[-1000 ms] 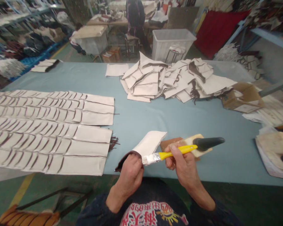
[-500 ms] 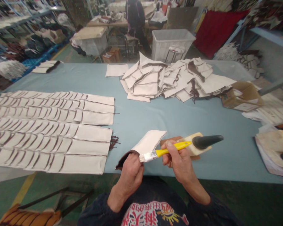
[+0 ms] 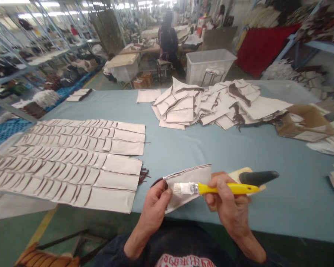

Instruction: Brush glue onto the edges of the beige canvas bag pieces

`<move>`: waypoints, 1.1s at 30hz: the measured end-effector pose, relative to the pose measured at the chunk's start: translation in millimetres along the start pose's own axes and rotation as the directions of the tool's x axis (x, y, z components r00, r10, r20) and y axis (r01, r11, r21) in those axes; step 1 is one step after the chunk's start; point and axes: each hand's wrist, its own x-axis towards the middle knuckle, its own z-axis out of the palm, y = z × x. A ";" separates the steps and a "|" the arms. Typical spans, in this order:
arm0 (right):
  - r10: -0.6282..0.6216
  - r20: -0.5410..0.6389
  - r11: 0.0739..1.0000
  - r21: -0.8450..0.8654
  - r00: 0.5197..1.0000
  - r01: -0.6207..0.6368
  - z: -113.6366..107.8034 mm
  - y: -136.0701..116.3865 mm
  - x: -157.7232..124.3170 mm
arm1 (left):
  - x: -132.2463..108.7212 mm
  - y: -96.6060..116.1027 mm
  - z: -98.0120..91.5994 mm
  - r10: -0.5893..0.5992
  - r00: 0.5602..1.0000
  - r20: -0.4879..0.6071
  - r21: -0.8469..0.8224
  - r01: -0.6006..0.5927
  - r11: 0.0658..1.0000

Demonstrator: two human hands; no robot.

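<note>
My left hand [image 3: 155, 202] pinches the dark-edged left end of a cream fabric piece [image 3: 190, 177], which is tilted up off the table near its front edge. My right hand [image 3: 228, 200] is closed round the yellow handle of a paintbrush [image 3: 211, 188]. The brush lies level, its white-coated bristles pointing left over the piece, close to my left fingertips. I cannot tell whether the bristles touch the fabric. Just behind my right hand a black-handled tool [image 3: 258, 178] rests on a pale block [image 3: 241, 172], partly hidden by the hand.
Overlapping rows of cream pieces with dark edges [image 3: 119, 185] cover the table's left side. A loose heap of similar pieces [image 3: 183, 105] lies at the back, with a cardboard box [image 3: 306, 122] to its right. A person [image 3: 168, 40] is beyond the table, near a plastic bin [image 3: 208, 65].
The fabric piece has turned and lifted, showing a dark seam along its upper edge. My right hand has swung the brush to nearly level. The camera view has tilted up.
</note>
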 end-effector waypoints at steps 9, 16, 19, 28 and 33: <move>-0.109 -0.074 0.994 0.009 0.991 0.110 11.8 4.5 1.0 | -12.2 -5.4 3.5 -0.127 0.992 0.017 -0.278 0.126 0.952; -0.009 -0.032 1.000 -0.021 0.999 0.008 17.1 12.7 -10.4 | -9.2 -5.1 4.2 -0.098 0.995 0.016 -0.200 0.099 0.975; 0.005 -0.065 0.999 0.032 0.998 -0.003 19.4 11.1 -4.1 | -1.8 -3.8 4.7 -0.063 0.998 0.014 -0.125 0.064 0.990; 0.248 -0.390 0.965 0.177 0.887 -0.193 -37.9 10.9 16.9 | 31.4 19.3 -8.1 0.079 0.994 0.079 0.107 -0.087 0.990; 0.315 -0.410 0.939 0.263 0.856 -0.220 -45.4 15.8 14.8 | 88.0 11.8 -18.7 -0.141 0.990 -0.007 -0.302 0.132 0.944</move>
